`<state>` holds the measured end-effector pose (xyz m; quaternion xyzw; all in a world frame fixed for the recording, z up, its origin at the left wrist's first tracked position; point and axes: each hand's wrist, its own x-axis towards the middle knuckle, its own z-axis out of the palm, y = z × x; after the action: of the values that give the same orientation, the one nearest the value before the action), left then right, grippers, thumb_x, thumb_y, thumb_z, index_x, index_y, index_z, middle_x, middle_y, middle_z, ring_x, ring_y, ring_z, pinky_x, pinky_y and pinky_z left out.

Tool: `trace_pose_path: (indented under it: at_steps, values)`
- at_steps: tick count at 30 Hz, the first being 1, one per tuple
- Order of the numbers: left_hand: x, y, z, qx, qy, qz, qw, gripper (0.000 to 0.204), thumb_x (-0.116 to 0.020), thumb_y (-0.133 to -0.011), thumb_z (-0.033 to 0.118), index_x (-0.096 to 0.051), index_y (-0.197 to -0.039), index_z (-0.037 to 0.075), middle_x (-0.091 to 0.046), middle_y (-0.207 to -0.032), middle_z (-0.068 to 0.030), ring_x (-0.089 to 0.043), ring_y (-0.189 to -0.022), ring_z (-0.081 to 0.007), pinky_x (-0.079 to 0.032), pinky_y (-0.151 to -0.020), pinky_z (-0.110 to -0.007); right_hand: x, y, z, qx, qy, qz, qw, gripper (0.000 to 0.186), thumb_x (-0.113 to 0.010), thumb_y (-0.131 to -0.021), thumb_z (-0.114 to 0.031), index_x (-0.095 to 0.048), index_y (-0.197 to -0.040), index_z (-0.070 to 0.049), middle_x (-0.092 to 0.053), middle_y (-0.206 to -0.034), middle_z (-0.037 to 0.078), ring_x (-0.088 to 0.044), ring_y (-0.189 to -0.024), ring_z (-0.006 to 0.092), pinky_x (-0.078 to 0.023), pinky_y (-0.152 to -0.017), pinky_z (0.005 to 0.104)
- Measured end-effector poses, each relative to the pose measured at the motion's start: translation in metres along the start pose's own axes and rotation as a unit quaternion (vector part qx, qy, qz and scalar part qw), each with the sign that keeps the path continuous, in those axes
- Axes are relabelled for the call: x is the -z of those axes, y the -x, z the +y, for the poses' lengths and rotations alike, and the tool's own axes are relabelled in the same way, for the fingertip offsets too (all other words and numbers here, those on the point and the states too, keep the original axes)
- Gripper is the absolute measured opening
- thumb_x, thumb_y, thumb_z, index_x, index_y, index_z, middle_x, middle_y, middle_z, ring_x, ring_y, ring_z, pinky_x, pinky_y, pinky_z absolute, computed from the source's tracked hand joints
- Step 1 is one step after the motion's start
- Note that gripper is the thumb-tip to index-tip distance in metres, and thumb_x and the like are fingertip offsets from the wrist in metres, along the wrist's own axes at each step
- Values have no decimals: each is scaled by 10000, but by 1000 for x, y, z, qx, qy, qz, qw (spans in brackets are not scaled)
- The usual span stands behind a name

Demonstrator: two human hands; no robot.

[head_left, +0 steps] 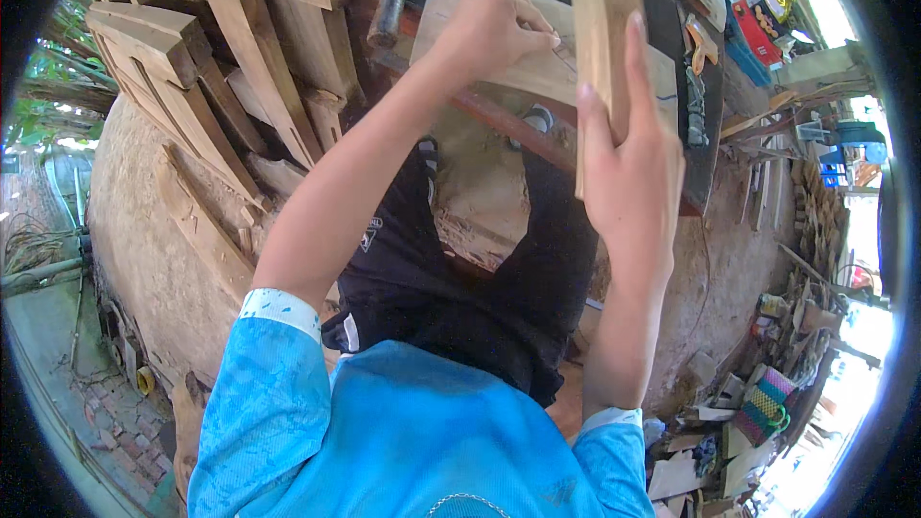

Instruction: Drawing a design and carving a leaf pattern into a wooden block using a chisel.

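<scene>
My right hand [633, 168] is closed around a thick, pale length of wood [609, 14], with the forefinger stretched along it. The wood stands over the right part of a flat light-brown board [446, 14] and hides some of it. On that board rests my left hand [494, 34], its fingers curled and thumb and forefinger pinched together. Whatever is between them is too small to make out. Dark pencil-like marks show on the board near the fingertips. A chisel-like tool [389, 10] with a worn round handle lies just left of the board.
Cut timber pieces [254, 48] are stacked at the left. The dark bench [700, 168] carries tools, including a wooden-handled brush [703, 43] and a red item [753, 34]. My legs are beneath its edge. Offcuts and a striped woven bag [765, 403] lie at lower right.
</scene>
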<state>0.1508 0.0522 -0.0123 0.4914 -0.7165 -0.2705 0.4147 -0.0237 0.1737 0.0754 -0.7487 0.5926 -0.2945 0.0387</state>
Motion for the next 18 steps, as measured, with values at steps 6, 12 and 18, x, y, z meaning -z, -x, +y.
trace_pose_path:
  at_steps: [6,12,18]
  values:
    - [1,1,0,-40,-21,22,999,253,-819,-837,249,-818,-948,22,-763,-924,-142,-722,-839,-242,-555,-761,-350,-9,0,2,35,20,-14,999,694,-607,-1001,-257,-318,-1632,-257,-699,-1155,294,-677,-995,503,-560,-871,548]
    - [-1,-1,1,-25,-25,20,999,271,-831,-832,274,-820,-945,28,-774,-893,-135,-721,-812,-222,-554,-761,-342,-5,2,6,-1,-1,-15,1000,719,-628,-987,-230,-316,-1633,-280,-659,-1311,258,-659,-1079,497,-547,-924,549]
    - [14,-3,-4,-43,-11,-27,999,281,-822,-862,299,-824,-978,43,-782,-901,-119,-708,-777,-177,-542,-733,-322,-5,8,10,-2,-39,-2,999,712,-625,-996,-243,-312,-1634,-284,-640,-1353,247,-638,-1152,482,-543,-951,536]
